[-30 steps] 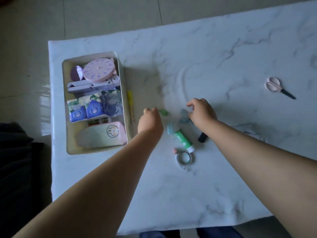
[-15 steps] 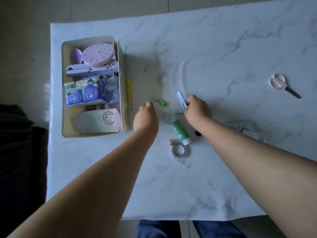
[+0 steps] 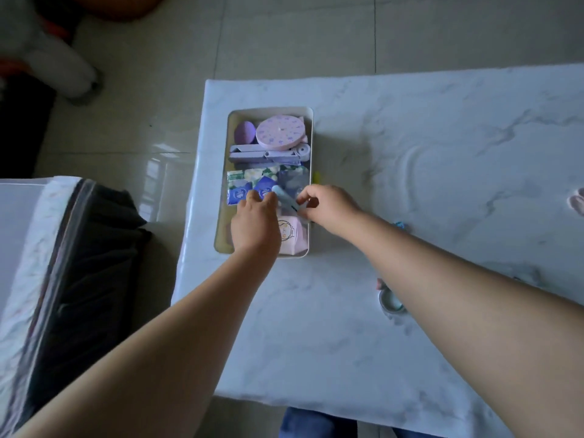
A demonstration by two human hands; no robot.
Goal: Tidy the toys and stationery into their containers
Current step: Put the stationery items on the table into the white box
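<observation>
Over the box: both hands meet above the white storage box (image 3: 311,143) at the table's (image 3: 442,184) left end.
Right hand: right hand (image 3: 328,207) pinches the lower end of a pale blue clip-like tool (image 3: 286,199) between thumb and fingers.
Left hand: left hand (image 3: 256,222) reaches in with fingers bent down among the contents; fingertips hidden, so I cannot tell whether it grips anything.
Tool axis: long axis runs diagonally, free end up-left toward the blue packets (image 3: 249,189), held end down-right; it sits over the box's middle section.
Hidden: pink pouch with a bunny print (image 3: 292,233) mostly covered by the left hand; the tool's exact kind is blurred.
Cut off: pink scissors (image 3: 576,202) clipped by the right frame edge; tape roll (image 3: 390,303) half under the right forearm; a small teal item (image 3: 398,224) peeks out behind that arm.
Box contents: pink round dial (image 3: 279,134), purple egg shape (image 3: 246,132), lilac stapler-like piece (image 3: 262,156), packed tight.
Beside box: yellow pen (image 3: 317,178), just a tip showing at the right wall.
Edges: box lies near the table's left edge, long side parallel to it.
Open room: bare marble stretches right of and in front of the box.
Off table: dark bag (image 3: 94,248) on the floor to the left.
</observation>
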